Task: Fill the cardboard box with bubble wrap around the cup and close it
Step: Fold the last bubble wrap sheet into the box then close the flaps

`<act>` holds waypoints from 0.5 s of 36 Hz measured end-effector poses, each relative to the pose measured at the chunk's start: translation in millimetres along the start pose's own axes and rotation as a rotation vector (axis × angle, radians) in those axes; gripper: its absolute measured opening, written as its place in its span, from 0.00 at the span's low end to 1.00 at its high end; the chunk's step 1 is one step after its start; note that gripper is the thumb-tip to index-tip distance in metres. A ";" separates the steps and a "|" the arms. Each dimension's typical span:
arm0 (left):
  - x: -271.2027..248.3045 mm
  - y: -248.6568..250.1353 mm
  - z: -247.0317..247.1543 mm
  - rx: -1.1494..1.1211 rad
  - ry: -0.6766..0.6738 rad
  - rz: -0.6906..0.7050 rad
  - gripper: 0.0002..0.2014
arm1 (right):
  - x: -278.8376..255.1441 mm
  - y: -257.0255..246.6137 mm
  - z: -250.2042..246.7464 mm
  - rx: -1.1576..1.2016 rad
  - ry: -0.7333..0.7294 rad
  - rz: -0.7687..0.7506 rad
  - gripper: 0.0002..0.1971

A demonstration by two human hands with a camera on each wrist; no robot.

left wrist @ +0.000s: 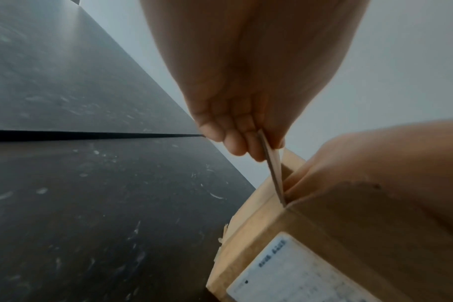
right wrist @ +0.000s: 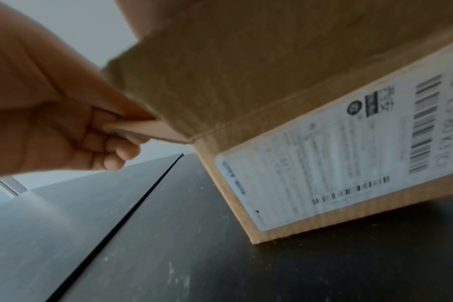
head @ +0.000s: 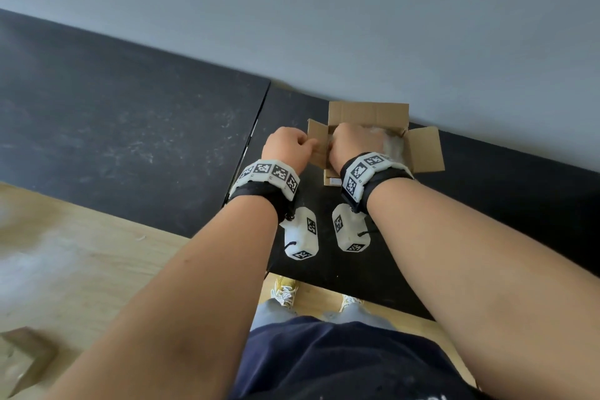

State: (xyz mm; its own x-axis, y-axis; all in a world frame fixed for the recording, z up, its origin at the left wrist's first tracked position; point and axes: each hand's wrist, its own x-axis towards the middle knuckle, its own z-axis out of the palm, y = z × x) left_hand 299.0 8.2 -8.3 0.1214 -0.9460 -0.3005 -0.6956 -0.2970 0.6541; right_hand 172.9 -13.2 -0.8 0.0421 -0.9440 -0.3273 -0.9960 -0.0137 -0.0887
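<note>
Head view: a cardboard box (head: 370, 114) sits open on a black table (head: 130, 146) against a grey wall (head: 324, 10). Its far flap stands upright and its right flap (head: 425, 149) lies folded outward. The left hand (head: 287, 148) pinches the left flap (head: 316, 143) at its outer edge, fingers curled. The right hand (head: 352, 144) reaches down into the box over the near wall; its fingers are hidden inside, so its grip cannot be told. Pale, crinkled bubble wrap (head: 391, 143) shows inside the box, right of that hand. The cup is not visible. Both wrists carry bands with black-and-white markers, and white camera units hang under them. Yellow shoes (head: 284, 292) stand on the wooden floor below.

Left wrist view: the left hand's fingers (left wrist: 236, 143) are curled, clamping the thin edge of the left flap (left wrist: 273, 167) between fingertips and thumb. The flap rises from the box corner. The right forearm (left wrist: 388, 159) crosses into the box beside it. A white shipping label (left wrist: 297, 275) covers the box's near wall.

Right wrist view: the left hand (right wrist: 52, 106) appears at left, pinching the flap edge (right wrist: 148, 130). The near wall of the box fills the frame, with the blurred label (right wrist: 349, 153) and its barcodes. The right hand itself is out of sight.
</note>
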 end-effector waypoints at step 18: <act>2.5 5.3 -3.5 -0.021 -0.015 0.004 0.13 | -14.0 20.6 -12.3 0.136 -0.087 -0.125 0.16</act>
State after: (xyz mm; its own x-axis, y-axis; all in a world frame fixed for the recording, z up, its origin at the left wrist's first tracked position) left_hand 298.1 3.9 -3.2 0.1082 -0.9452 -0.3080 -0.6809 -0.2962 0.6698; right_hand 150.8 -4.4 13.6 0.1775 -0.9056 -0.3853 -0.9628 -0.0788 -0.2583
